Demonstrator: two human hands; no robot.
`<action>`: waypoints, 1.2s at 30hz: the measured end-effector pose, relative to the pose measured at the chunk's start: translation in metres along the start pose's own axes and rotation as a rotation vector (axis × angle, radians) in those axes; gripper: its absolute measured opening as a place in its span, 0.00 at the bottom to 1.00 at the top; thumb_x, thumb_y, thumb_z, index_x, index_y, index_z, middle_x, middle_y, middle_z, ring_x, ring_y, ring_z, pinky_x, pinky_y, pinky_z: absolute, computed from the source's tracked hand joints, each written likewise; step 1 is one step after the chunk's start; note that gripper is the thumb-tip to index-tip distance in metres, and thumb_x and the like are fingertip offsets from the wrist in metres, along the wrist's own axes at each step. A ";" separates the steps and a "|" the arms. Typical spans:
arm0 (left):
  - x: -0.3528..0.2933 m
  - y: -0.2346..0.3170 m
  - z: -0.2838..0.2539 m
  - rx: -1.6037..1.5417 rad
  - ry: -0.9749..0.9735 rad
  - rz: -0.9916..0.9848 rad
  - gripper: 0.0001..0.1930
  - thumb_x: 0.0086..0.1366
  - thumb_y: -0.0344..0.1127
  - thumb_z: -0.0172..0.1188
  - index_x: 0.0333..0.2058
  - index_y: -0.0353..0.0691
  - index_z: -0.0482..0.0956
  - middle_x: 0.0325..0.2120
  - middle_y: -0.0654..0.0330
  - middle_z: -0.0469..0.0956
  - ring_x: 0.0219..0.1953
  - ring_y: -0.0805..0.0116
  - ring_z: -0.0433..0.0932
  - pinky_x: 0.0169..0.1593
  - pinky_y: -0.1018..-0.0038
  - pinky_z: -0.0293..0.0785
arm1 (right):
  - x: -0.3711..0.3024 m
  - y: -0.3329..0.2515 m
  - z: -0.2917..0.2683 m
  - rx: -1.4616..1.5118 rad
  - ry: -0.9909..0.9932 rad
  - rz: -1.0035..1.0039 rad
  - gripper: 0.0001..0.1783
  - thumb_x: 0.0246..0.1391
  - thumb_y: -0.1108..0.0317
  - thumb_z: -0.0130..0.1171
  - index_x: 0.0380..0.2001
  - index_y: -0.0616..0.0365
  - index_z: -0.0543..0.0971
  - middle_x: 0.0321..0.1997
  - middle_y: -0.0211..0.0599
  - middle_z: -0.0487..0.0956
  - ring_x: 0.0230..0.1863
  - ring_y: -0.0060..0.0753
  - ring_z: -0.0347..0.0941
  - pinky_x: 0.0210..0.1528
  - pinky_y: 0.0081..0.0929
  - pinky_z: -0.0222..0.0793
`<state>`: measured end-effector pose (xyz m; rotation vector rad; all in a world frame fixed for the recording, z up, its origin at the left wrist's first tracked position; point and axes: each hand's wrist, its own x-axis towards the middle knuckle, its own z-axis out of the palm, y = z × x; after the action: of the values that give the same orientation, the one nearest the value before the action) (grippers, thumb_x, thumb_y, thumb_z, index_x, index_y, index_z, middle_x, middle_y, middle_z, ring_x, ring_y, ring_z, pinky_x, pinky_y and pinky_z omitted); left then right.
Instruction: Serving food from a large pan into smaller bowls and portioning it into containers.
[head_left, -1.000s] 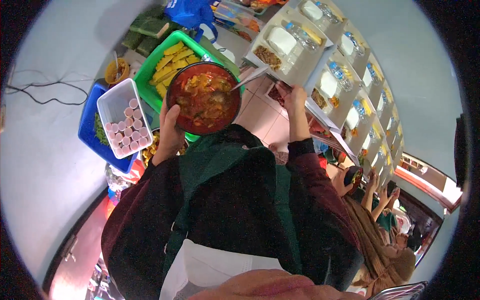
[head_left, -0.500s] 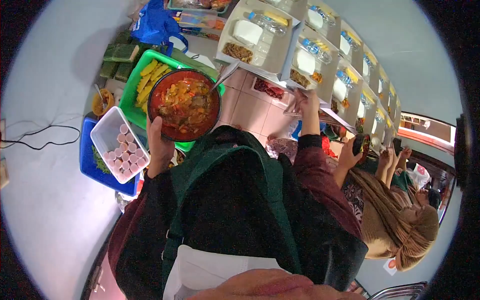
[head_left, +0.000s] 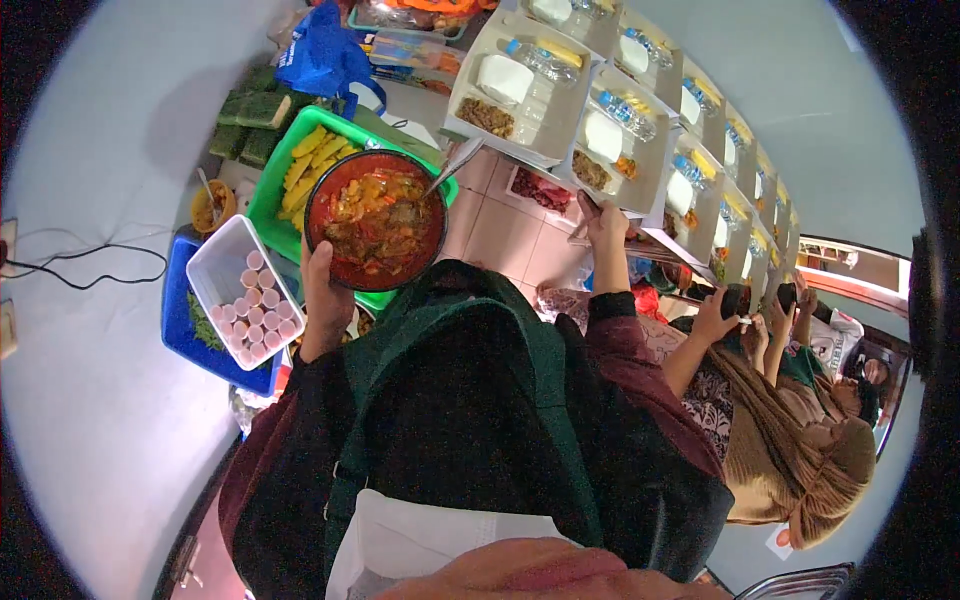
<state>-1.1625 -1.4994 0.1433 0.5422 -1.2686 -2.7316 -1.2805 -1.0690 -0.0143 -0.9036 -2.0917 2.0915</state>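
Observation:
In my left hand (head_left: 325, 305) is a dark-rimmed bowl (head_left: 320, 235) of reddish stew with vegetables and dark chunks; the fingers close round its left side, the thumb at the rim. A metal spoon (head_left: 455, 166) leans out over the bowl's right edge. My right hand (head_left: 607, 232) is at the front edge of an open white meal box (head_left: 635, 193), fingers curled; what they grip is hidden. That box holds a white packet, a water bottle, brown food and orange food. Left of it, another meal box (head_left: 540, 125) has a bare part in front.
Under the bowl sits a green basin (head_left: 265, 205) of yellow pieces. Farther left, a white tub (head_left: 225, 265) of small pink-lidded cups overlaps a blue basin (head_left: 175, 330). A blue bag (head_left: 320, 60) lies behind. Meal boxes stretch rightward, where co-workers' hands (head_left: 712, 318) hold dark bowls.
My right hand has come slightly back from beneath the box edge. The bowl in my left hand sits a little lower and farther right, its stew shifted. A co-worker's bowl has moved rightward.

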 end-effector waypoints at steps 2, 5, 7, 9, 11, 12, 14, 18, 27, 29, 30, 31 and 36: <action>0.000 0.000 -0.006 0.000 0.008 0.007 0.26 0.58 0.40 0.49 0.52 0.36 0.58 0.48 0.54 0.65 0.50 0.62 0.67 0.52 0.67 0.65 | -0.014 -0.029 0.034 0.514 0.166 0.159 0.23 0.43 0.85 0.36 0.47 0.76 0.53 0.46 0.60 0.65 0.41 0.63 0.69 0.41 0.50 0.74; 0.002 0.000 -0.007 0.004 -0.027 0.022 0.25 0.58 0.40 0.48 0.52 0.36 0.58 0.48 0.54 0.65 0.50 0.62 0.66 0.52 0.67 0.64 | -0.007 -0.023 0.032 0.474 0.144 0.125 0.19 0.45 0.84 0.39 0.44 0.77 0.58 0.43 0.58 0.67 0.40 0.61 0.70 0.42 0.47 0.75; 0.002 0.001 -0.003 0.005 -0.025 0.045 0.25 0.58 0.39 0.48 0.52 0.36 0.58 0.48 0.55 0.65 0.51 0.63 0.65 0.53 0.68 0.63 | -0.001 -0.023 0.008 0.396 -0.045 0.239 0.17 0.46 0.72 0.44 0.39 0.74 0.62 0.35 0.54 0.69 0.34 0.54 0.71 0.36 0.41 0.74; 0.003 -0.005 -0.015 0.035 0.003 0.039 0.25 0.58 0.39 0.48 0.52 0.36 0.58 0.49 0.55 0.64 0.51 0.63 0.65 0.53 0.68 0.62 | -0.003 -0.024 -0.016 0.214 -0.427 0.485 0.27 0.48 0.48 0.54 0.28 0.68 0.72 0.19 0.46 0.74 0.23 0.41 0.74 0.24 0.30 0.73; -0.001 -0.006 -0.021 0.066 0.075 0.054 0.25 0.58 0.39 0.48 0.52 0.36 0.58 0.49 0.55 0.64 0.51 0.64 0.65 0.54 0.68 0.62 | -0.048 -0.097 0.021 -0.364 -0.604 0.544 0.27 0.49 0.48 0.54 0.27 0.69 0.73 0.19 0.49 0.75 0.24 0.38 0.75 0.22 0.29 0.70; 0.002 -0.008 -0.020 0.022 0.067 0.036 0.25 0.58 0.40 0.48 0.53 0.37 0.58 0.49 0.56 0.64 0.51 0.64 0.65 0.54 0.68 0.62 | -0.057 -0.122 0.030 -0.521 -0.661 0.435 0.24 0.50 0.50 0.53 0.28 0.67 0.74 0.20 0.45 0.76 0.24 0.32 0.74 0.24 0.25 0.70; 0.004 -0.008 -0.018 -0.018 0.071 0.022 0.25 0.58 0.40 0.49 0.53 0.37 0.57 0.49 0.56 0.64 0.51 0.64 0.65 0.54 0.68 0.62 | -0.037 -0.149 0.050 -0.510 -0.608 0.175 0.22 0.50 0.52 0.53 0.29 0.66 0.74 0.21 0.43 0.76 0.24 0.30 0.74 0.25 0.23 0.70; 0.007 -0.010 -0.018 -0.043 0.116 0.037 0.27 0.57 0.42 0.51 0.53 0.38 0.57 0.49 0.56 0.64 0.51 0.63 0.65 0.54 0.67 0.61 | 0.042 -0.211 0.137 -0.303 -0.406 -0.226 0.17 0.51 0.56 0.53 0.30 0.62 0.75 0.27 0.37 0.77 0.25 0.24 0.72 0.24 0.22 0.69; 0.017 -0.018 0.018 -0.086 0.326 0.171 0.28 0.58 0.43 0.50 0.54 0.37 0.55 0.51 0.54 0.63 0.52 0.60 0.64 0.55 0.63 0.60 | 0.275 -0.194 0.294 -1.449 -0.274 -0.764 0.34 0.48 0.40 0.45 0.28 0.67 0.77 0.31 0.50 0.77 0.35 0.47 0.74 0.36 0.40 0.69; 0.013 -0.020 0.025 -0.195 0.338 0.205 0.28 0.58 0.43 0.49 0.54 0.37 0.56 0.51 0.54 0.63 0.53 0.59 0.64 0.56 0.63 0.59 | 0.266 -0.187 0.314 -1.360 -0.374 -0.652 0.28 0.47 0.47 0.47 0.33 0.65 0.77 0.41 0.56 0.73 0.46 0.51 0.69 0.48 0.37 0.64; 0.012 -0.020 0.027 -0.178 0.402 0.203 0.27 0.59 0.44 0.49 0.54 0.37 0.56 0.51 0.54 0.63 0.53 0.59 0.64 0.55 0.62 0.60 | 0.263 -0.183 0.326 -1.351 -0.366 -0.678 0.27 0.46 0.48 0.46 0.30 0.65 0.77 0.38 0.57 0.74 0.43 0.53 0.70 0.46 0.38 0.64; 0.013 -0.022 0.027 -0.179 0.408 0.202 0.27 0.59 0.44 0.49 0.54 0.37 0.56 0.51 0.54 0.63 0.53 0.59 0.64 0.55 0.62 0.60 | 0.269 -0.180 0.329 -1.345 -0.342 -0.700 0.26 0.46 0.50 0.45 0.26 0.65 0.78 0.34 0.58 0.75 0.41 0.55 0.70 0.44 0.39 0.64; 0.016 -0.031 0.027 -0.178 0.469 0.223 0.27 0.59 0.44 0.48 0.53 0.37 0.57 0.50 0.54 0.63 0.52 0.59 0.64 0.55 0.62 0.61 | 0.284 -0.177 0.340 -1.361 -0.360 -0.726 0.21 0.44 0.55 0.46 0.26 0.64 0.78 0.34 0.57 0.74 0.40 0.55 0.70 0.43 0.41 0.65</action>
<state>-1.1841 -1.4634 0.1318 0.8929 -0.8995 -2.3139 -1.7253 -1.2390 0.0184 0.3568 -3.2059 0.3264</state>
